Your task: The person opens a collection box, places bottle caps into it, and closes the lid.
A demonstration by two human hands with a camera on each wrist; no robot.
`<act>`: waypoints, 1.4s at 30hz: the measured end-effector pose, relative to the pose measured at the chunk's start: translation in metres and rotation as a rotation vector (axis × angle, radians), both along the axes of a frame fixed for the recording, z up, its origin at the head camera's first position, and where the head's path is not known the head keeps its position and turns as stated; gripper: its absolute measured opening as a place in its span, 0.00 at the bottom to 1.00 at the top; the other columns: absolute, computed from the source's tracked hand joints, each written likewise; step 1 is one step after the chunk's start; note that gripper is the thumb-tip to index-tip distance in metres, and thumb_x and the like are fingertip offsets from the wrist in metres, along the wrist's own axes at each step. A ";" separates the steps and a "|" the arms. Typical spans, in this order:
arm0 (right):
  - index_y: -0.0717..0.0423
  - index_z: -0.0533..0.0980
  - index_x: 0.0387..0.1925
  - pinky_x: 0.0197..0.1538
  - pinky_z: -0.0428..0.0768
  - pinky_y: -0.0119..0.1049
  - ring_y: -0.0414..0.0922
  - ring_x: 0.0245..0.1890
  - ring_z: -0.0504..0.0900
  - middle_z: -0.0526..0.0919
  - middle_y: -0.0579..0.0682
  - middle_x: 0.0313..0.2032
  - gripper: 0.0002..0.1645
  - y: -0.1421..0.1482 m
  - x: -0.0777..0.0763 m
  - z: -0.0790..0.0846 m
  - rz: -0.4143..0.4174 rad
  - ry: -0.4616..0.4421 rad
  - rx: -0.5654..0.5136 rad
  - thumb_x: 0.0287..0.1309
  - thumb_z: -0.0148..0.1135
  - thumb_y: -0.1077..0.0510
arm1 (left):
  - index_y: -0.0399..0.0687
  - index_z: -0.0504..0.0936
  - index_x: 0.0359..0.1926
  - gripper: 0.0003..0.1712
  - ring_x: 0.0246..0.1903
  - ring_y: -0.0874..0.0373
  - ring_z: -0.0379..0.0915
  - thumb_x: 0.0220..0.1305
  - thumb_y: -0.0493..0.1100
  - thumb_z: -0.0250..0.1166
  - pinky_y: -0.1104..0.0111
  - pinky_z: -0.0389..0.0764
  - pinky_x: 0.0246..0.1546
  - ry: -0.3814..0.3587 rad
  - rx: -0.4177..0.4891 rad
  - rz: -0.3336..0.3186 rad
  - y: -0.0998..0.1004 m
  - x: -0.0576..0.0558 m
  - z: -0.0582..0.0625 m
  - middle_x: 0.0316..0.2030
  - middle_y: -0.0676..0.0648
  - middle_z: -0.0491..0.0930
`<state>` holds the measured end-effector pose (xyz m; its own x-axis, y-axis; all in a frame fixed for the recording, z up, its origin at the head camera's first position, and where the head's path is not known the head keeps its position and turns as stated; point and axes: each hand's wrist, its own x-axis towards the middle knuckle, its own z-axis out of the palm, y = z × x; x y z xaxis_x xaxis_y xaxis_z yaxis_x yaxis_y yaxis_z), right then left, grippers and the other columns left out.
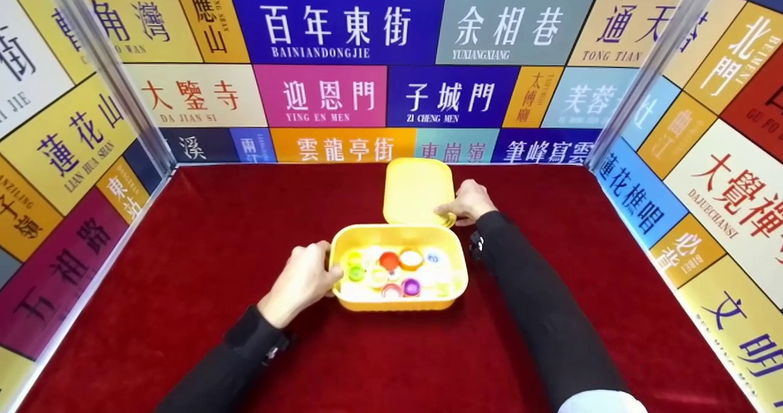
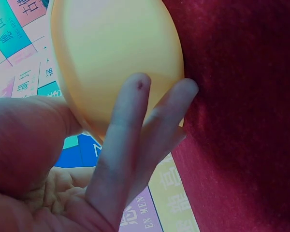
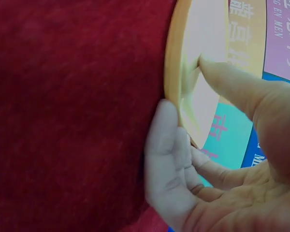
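Observation:
In the head view a yellow plastic box [image 1: 397, 305] sits on the red cloth without its lid, holding several small round coloured pieces that look like caps, among them a red one [image 1: 389, 260] and a purple one [image 1: 411, 287]. My left hand [image 1: 303, 276] grips the box's left end, thumb at the rim. The left wrist view shows its fingers against the outside wall of the box [image 2: 116, 48]. Behind the box, my right hand [image 1: 470, 202] pinches the near right corner of the yellow lid [image 1: 419, 186]. In the right wrist view the thumb presses the lid's [image 3: 208, 29] inner face, fingers behind its edge.
Red cloth [image 1: 257, 217] covers the table. Panels with printed Chinese characters [image 1: 318, 95] stand along the back and both sides, with metal posts [image 1: 131, 89] at the back corners. The lid lies close behind the box, near the back panel.

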<state>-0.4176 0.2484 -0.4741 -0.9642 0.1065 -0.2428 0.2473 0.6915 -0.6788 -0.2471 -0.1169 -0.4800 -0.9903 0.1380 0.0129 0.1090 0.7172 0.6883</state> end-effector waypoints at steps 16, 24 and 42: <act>0.71 0.81 0.49 0.55 0.99 0.44 0.44 0.34 0.93 0.83 0.55 0.43 0.21 0.004 0.006 0.005 -0.031 -0.030 -0.193 0.63 0.84 0.66 | 0.32 0.87 0.67 0.24 0.25 0.57 0.90 0.73 0.35 0.70 0.68 0.91 0.25 0.011 -0.008 0.010 0.001 0.002 0.002 0.45 0.34 0.93; 0.82 0.85 0.58 0.59 0.96 0.46 0.41 0.34 0.95 0.92 0.52 0.35 0.19 0.020 0.014 -0.003 -0.037 -0.001 -0.427 0.70 0.74 0.72 | 0.31 0.86 0.67 0.24 0.28 0.55 0.92 0.74 0.35 0.70 0.67 0.93 0.26 0.005 -0.002 0.004 0.001 0.001 0.001 0.47 0.32 0.93; 0.81 0.73 0.71 0.56 0.98 0.38 0.42 0.42 0.97 0.92 0.52 0.42 0.28 0.033 0.044 0.022 -0.086 0.177 -0.787 0.76 0.66 0.72 | 0.30 0.86 0.67 0.24 0.29 0.54 0.93 0.74 0.35 0.70 0.67 0.93 0.26 0.022 0.007 -0.002 -0.001 0.002 0.000 0.47 0.31 0.94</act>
